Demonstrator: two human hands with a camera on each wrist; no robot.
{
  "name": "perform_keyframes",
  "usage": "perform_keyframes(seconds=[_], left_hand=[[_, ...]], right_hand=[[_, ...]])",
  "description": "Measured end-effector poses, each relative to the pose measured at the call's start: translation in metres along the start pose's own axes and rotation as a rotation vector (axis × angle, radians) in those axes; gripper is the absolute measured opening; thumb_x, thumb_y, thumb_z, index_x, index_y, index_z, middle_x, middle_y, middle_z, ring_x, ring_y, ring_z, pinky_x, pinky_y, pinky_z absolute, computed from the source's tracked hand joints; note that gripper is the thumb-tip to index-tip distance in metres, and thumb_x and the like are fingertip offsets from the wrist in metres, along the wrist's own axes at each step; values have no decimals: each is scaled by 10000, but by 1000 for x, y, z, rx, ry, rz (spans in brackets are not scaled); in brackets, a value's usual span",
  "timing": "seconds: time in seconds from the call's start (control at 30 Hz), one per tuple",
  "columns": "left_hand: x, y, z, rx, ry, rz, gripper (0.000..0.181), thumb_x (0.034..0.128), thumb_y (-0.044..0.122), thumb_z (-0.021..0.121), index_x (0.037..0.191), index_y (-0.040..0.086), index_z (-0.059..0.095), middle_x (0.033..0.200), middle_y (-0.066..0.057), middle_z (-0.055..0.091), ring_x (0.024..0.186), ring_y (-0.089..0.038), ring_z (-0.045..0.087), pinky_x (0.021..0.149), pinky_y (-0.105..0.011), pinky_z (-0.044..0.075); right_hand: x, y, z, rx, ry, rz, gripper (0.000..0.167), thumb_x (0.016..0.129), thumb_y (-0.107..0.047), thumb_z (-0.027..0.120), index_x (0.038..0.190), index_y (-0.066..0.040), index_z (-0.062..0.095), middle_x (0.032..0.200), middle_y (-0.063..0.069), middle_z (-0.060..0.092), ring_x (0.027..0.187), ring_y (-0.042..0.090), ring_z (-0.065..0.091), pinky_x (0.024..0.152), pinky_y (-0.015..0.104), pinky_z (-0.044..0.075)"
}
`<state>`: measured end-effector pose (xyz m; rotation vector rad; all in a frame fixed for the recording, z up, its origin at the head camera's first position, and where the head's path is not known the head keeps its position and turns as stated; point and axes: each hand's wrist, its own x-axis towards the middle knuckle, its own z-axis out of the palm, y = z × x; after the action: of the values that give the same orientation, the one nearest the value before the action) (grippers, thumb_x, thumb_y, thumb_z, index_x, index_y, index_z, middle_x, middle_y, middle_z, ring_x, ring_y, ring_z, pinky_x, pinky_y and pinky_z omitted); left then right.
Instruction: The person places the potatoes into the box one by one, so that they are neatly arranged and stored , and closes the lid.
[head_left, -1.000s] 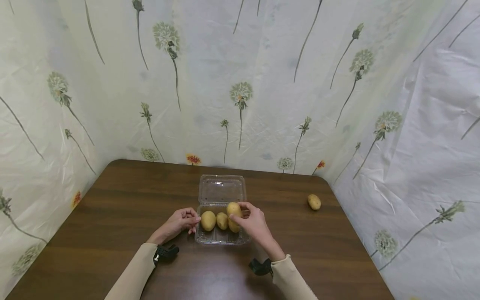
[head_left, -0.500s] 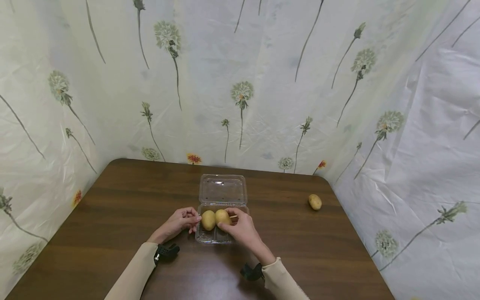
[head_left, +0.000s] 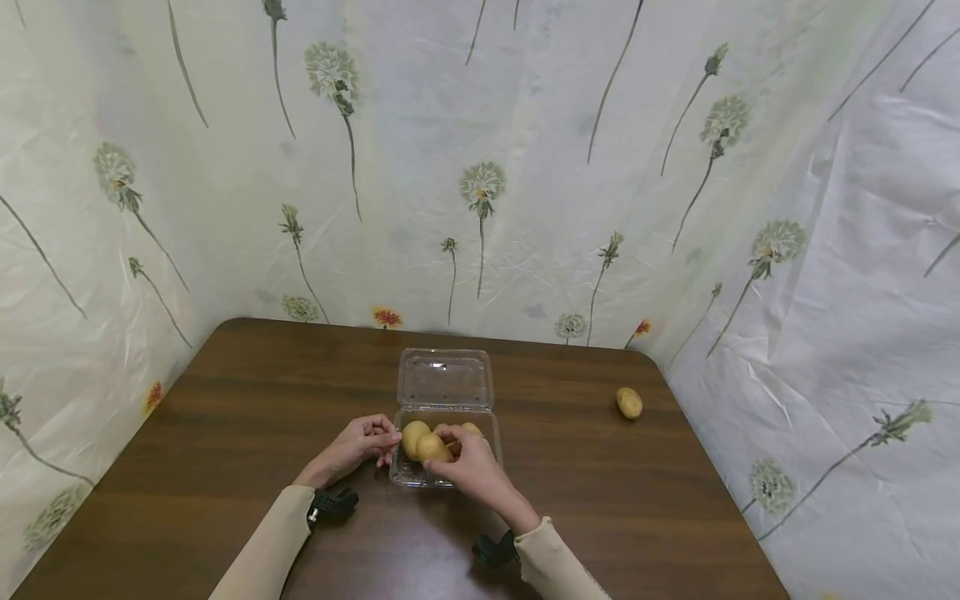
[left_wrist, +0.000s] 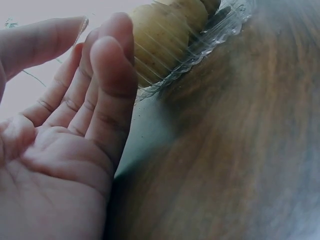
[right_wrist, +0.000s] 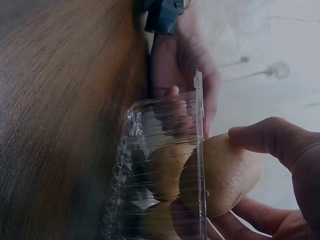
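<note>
My right hand (head_left: 476, 468) grips a yellow potato (right_wrist: 232, 172) between thumb and fingers, low over the open clear plastic clamshell box (head_left: 412, 477). Part of that potato is past the box's rim in the right wrist view. Another potato (head_left: 415, 433) lies at the left inside the box, close to the held one. Behind my right fingers a further potato (head_left: 472, 428) shows in part. My left hand (head_left: 358, 443) rests at the box's left side, fingers loosely bent; in the left wrist view its fingertips (left_wrist: 111, 52) are against or very near the clear wall.
The box's lid (head_left: 444, 379) stands folded back on the far side. A lone potato (head_left: 628, 403) lies on the brown wooden table (head_left: 570, 467) at the right. A flowered curtain (head_left: 540, 192) hangs behind the table and along its sides.
My right hand has carried the held potato leftward and toward me, from the box's right side to beside the left potato. My left hand has stayed in place.
</note>
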<state>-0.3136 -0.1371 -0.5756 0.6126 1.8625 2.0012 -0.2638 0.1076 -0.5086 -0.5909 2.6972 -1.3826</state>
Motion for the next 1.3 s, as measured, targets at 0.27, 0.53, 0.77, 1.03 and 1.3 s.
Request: perform_keyframes(seconds=[0.27,0.53,0.77,1.03,1.3], left_hand=[[1,-1,-1,-5,2,1,147,960,113,581,966,-21,522,742,-42,607,616,-117,570,558,-235,497],[0,0,0,-2,-5,3,134,968,108,567,966,-18,521,743,-45,598,617,-118,570,563,-233,497],[0,-1,0,3,-5,10,128,970,97,559,971,-25,519,744,-48,600,615,-119,571,563,-235,495],[0,0,0,11,-2,10,130,970,93,557,973,-32,519,736,-46,601,611,-118,568,562,-235,496],[0,0,-1,-1,-7,10,130,971,102,560,972,-23,523,743,-43,604,621,-122,577,566,-238,497]], right_hand=[[1,-1,3,-23,-31,-4,406,763,-229,777,1101,-55,634,1041,66,679,921,193,667,771,277,530],[2,1,4,-34,-51,-41,429,761,-231,791,1109,-31,641,1044,79,687,940,185,654,800,281,525],[5,7,7,-23,-91,-59,436,777,-221,798,1128,-15,641,1072,76,683,966,148,628,851,308,519],[7,12,6,14,-127,-51,448,790,-236,803,1150,-33,631,1092,67,681,978,137,626,852,263,505],[6,15,4,36,-154,-73,386,819,-206,777,1134,-25,647,1070,72,692,962,144,647,845,268,523]])
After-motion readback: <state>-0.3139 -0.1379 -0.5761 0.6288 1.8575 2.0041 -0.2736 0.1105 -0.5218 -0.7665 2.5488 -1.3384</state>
